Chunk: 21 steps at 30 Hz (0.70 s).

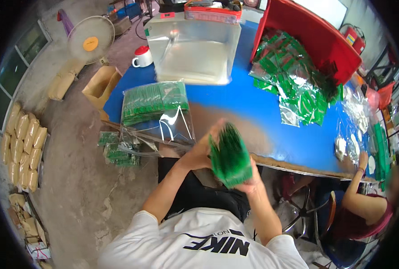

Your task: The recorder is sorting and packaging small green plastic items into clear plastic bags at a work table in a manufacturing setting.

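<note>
My left hand and my right hand are both curled round one stack of green packets, gripping it from opposite sides; blur prevents a count within it. The stack is before me, at the near edge of one blue bench. Bearings are taken from the stack. At 10 o'clock: one clear bag containing green packets, uncounted; farther out, one fan. At 11: one translucent box and one white mug. At 1: one red bin, tipped, and one loose heap of green packets, too jumbled to count. At 4: one seated co-worker.
</note>
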Motion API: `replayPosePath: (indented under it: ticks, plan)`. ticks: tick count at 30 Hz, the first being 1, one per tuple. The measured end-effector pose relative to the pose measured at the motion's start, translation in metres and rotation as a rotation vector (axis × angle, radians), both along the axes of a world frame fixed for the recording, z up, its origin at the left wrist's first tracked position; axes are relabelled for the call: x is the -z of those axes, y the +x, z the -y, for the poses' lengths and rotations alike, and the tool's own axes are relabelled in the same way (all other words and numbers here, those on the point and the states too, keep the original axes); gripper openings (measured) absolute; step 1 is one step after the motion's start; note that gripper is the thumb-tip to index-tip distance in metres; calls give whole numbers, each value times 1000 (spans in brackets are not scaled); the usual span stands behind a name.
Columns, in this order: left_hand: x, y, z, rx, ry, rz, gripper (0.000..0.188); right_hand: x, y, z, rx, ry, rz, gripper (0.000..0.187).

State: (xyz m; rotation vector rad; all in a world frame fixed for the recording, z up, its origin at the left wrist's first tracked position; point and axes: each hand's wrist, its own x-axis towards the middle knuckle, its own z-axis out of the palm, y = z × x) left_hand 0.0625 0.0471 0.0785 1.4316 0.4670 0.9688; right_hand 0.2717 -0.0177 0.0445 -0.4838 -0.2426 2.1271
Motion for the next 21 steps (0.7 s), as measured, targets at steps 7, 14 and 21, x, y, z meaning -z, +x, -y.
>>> replayPosePath:
  ticks: [7, 14, 21]
  plan:
    - [17, -1, 35, -30, -732, 517, 53, -44, 9, -17, 31, 568, 1001, 109]
    - [10, 4, 40, 53, -767, 590, 36, -62, 10, -22, 31, 640, 991, 120]
    - [-32, -78, 28, -903, 576, -509, 70, -60, 12, -53, 401, 852, 1105, 117]
